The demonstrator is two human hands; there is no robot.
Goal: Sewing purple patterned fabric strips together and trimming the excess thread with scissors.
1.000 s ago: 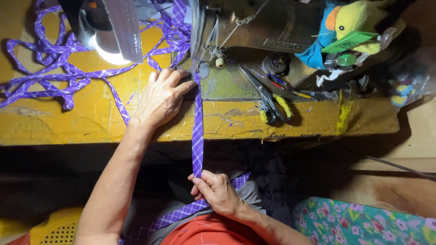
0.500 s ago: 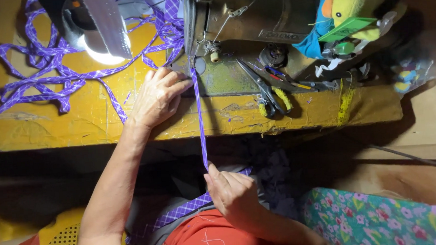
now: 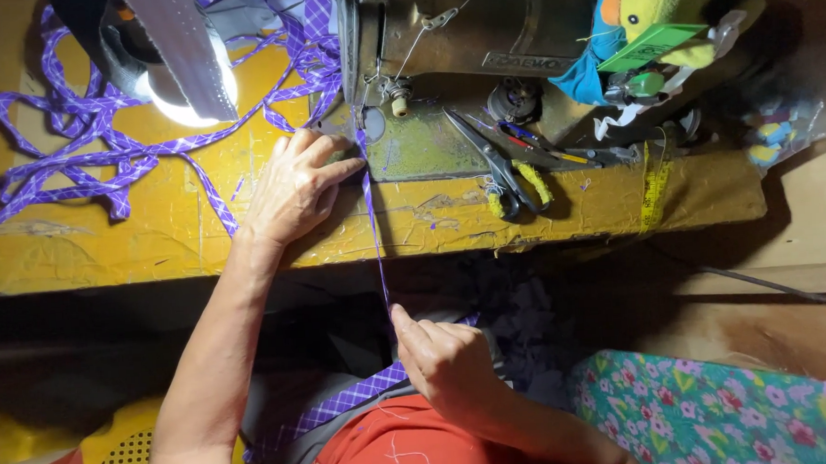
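Note:
A narrow purple checked fabric strip (image 3: 375,234) runs from the needle of a grey sewing machine (image 3: 459,22) down over the table edge to my lap. My left hand (image 3: 298,186) lies flat on the yellow table (image 3: 84,249), fingertips touching the strip close to the needle. Below the table edge, my right hand (image 3: 443,362) pinches the same strip and holds it taut. More of the strip (image 3: 347,405) trails left across my lap.
A long tangle of sewn purple strip (image 3: 78,136) is piled on the table's left. A lit lamp (image 3: 184,79) hangs above it. Scissors (image 3: 499,166) with yellow wrapped handles, small tools, a yellow tape measure (image 3: 654,191) and a plush toy (image 3: 656,12) lie right of the needle.
My right hand has shifted slightly right and lower along the strip, and the strip looks narrower and tighter. My left hand stays by the needle.

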